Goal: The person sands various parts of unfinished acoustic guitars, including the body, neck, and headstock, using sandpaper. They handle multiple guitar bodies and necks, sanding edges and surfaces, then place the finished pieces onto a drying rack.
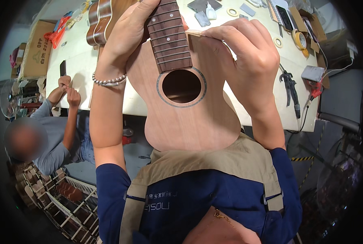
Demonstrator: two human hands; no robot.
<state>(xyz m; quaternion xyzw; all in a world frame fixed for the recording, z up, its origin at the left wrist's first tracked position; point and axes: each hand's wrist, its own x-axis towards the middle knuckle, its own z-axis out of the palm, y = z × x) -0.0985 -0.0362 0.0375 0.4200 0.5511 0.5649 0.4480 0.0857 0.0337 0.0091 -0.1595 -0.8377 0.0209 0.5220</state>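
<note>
An unfinished pale wood ukulele [189,126] rests upright against my apron, its neck pointing away from me. Its dark fretboard [170,40] carries light dots and ends by the ringed sound hole. My left hand [126,34] grips the neck from the left, where it meets the body; some of its fingers are hidden behind. At the body's upper right edge, my right hand [244,46] is closed in a pinch. Something thin and pale shows at its fingertips, but I cannot tell whether it is a separate piece or the ukulele's edge.
A browner ukulele [104,20] lies on the white table [128,99] at the far left. Tape rolls [299,39], a small white bottle [210,12] and a black-handled tool [289,87] are to the right. A co-worker [61,134] sits at left beside a rack [73,207].
</note>
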